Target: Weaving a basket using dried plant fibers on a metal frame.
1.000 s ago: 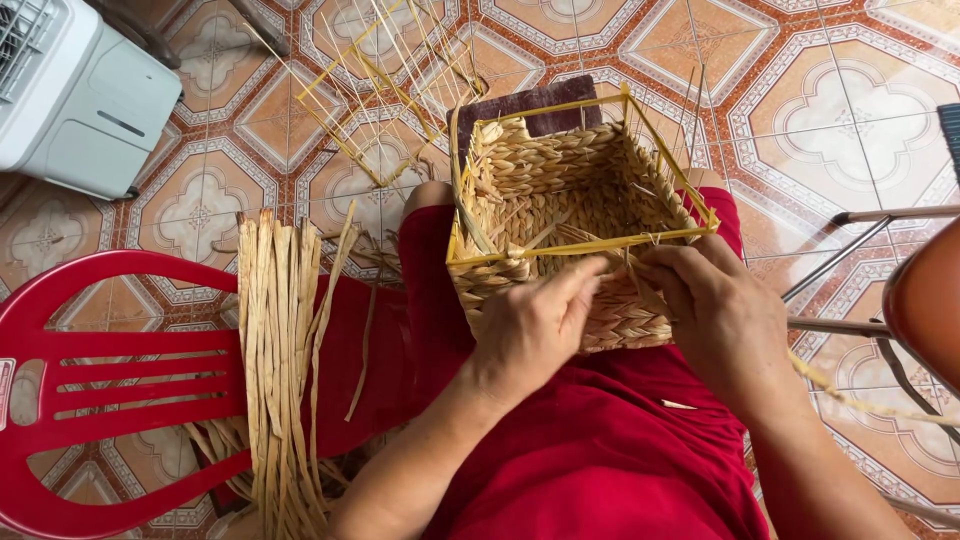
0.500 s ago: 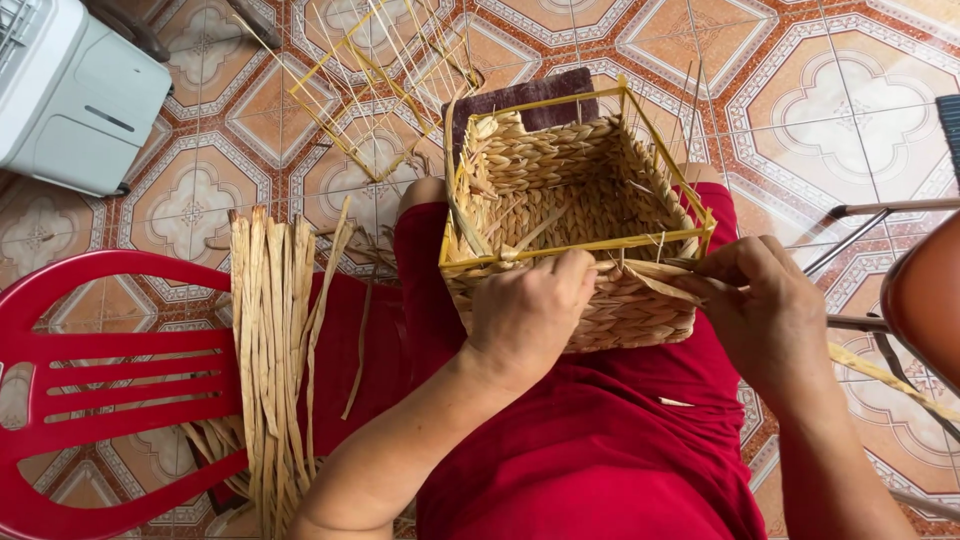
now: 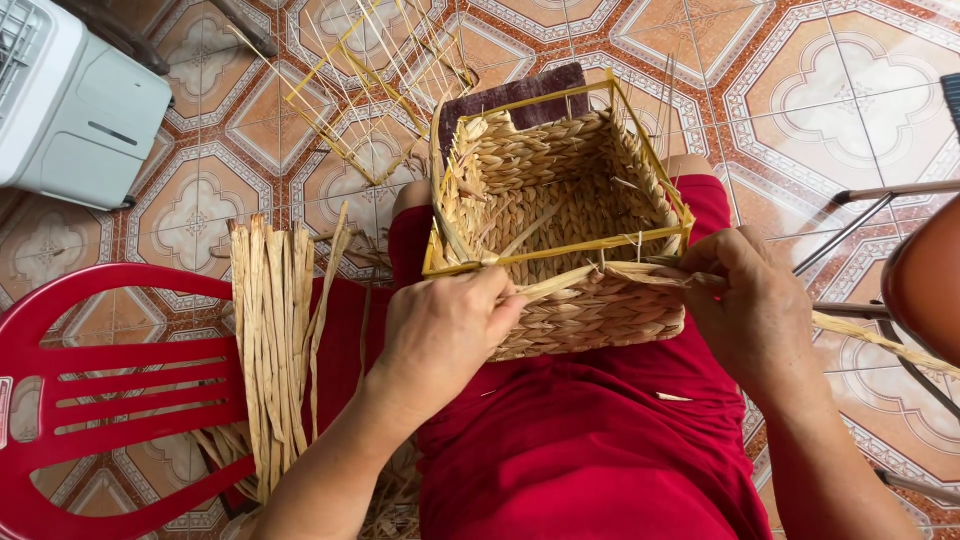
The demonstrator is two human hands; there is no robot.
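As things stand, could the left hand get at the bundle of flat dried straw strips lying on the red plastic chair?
Probably yes: the left hand is beside the bundle of straw strips, with nothing between them.

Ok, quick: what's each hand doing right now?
Left hand: closed, pinching a straw strand against the woven basket.
Right hand: closed on the same strand at the basket's rim.

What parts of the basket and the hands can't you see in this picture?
- Head view: the left hand covers the near left corner of the woven basket, and its fingertips are curled out of sight.
- The right hand hides where the straw strand ends in its grip.
- The basket's underside rests on the red lap, hidden.
- The red chair is cut off by the left edge.
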